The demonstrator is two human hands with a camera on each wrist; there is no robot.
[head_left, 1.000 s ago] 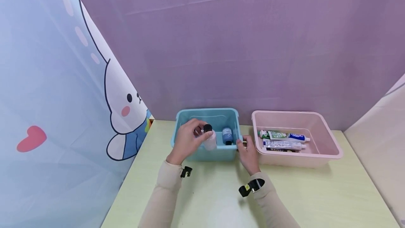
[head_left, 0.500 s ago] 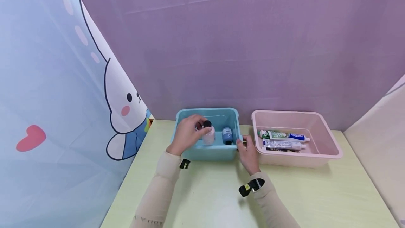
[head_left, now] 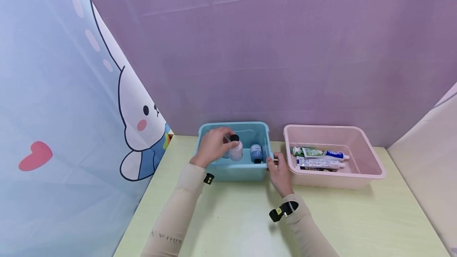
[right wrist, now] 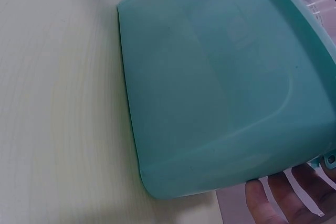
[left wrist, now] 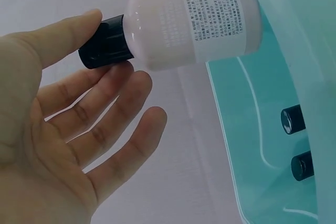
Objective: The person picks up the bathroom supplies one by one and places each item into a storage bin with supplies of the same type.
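My left hand (head_left: 213, 146) pinches the black cap of a small pale pink bottle (head_left: 236, 152) between thumb and fingertips. The bottle hangs upright over the teal bin (head_left: 232, 173), and its printed label faces the left wrist camera. Inside the bin, a blue bottle (head_left: 256, 153) lies with its black cap toward the front. From the left wrist, two black caps (left wrist: 293, 119) show in the bin; the bodies under them are hidden. My right hand (head_left: 281, 174) grips the bin at its front right corner, thumb at the rim and fingers along the side wall.
Right of the teal bin stands a pink bin (head_left: 328, 179) with several toothpaste tubes (head_left: 317, 163) lying in it. Both bins sit on a pale yellow-green table (head_left: 246, 221) against a purple cloth backdrop (head_left: 271, 50). A printed blue cloth (head_left: 78, 130) hangs at the left.
My left hand has moved slightly away from me with the pink bottle, from above the teal bin's front rim to farther over its inside. My right hand stays on the bin corner.
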